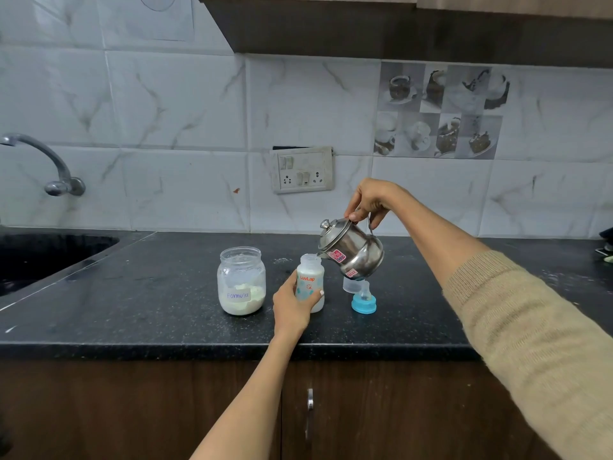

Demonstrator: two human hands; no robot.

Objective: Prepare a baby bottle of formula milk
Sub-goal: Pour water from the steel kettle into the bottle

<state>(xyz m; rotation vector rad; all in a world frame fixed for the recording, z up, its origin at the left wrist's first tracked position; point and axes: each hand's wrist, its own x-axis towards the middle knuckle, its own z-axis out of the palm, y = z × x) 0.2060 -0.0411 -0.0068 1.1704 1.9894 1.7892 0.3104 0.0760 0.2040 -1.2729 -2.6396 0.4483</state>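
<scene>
Steel kettle (352,252), tilted with its spout at the open mouth of the baby bottle (310,282), hangs from the right hand (371,200), whose fingers curl round its handle. The left hand (292,305) grips the upright bottle on the black surface (149,293), between the formula jar (241,281) and a blue teat ring (364,302).

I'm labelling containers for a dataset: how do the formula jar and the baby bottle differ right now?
The formula jar is wide and squat; the baby bottle is slimmer. The jar stands untouched, while the left hand grips the bottle as the kettle tips over it. The jar bears a handwritten label, the bottle printed graphics. Both are lidless.
</scene>
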